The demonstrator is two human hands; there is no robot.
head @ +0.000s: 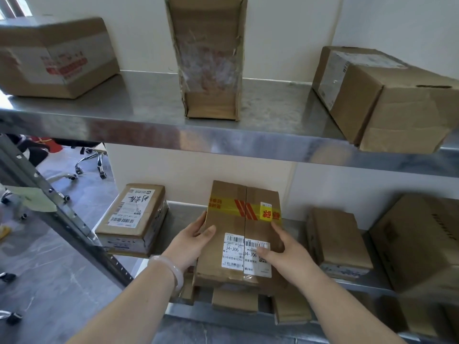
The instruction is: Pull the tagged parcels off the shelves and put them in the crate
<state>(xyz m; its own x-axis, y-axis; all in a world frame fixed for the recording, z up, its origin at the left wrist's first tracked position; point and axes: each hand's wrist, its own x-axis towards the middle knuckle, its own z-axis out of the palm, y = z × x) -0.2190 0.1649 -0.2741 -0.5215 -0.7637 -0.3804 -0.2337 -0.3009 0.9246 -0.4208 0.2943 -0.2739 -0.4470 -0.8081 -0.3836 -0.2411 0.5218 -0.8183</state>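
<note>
Brown cardboard crossed by yellow tape and carrying a white label, the parcel lies on the lower shelf between a labelled box and a plain box, its near end at the shelf's front lip. The crate is out of sight. The step looks to be drawing it off the shelf: slide it straight toward the body, level and clear of both neighbours, and get fingers underneath before its weight leaves the metal. The left hand clasps the left edge, thumb on top, fingers curled down the side, the wrist straight. The right hand grips the right edge, thumb across the label, forefinger stretched along the top
</note>
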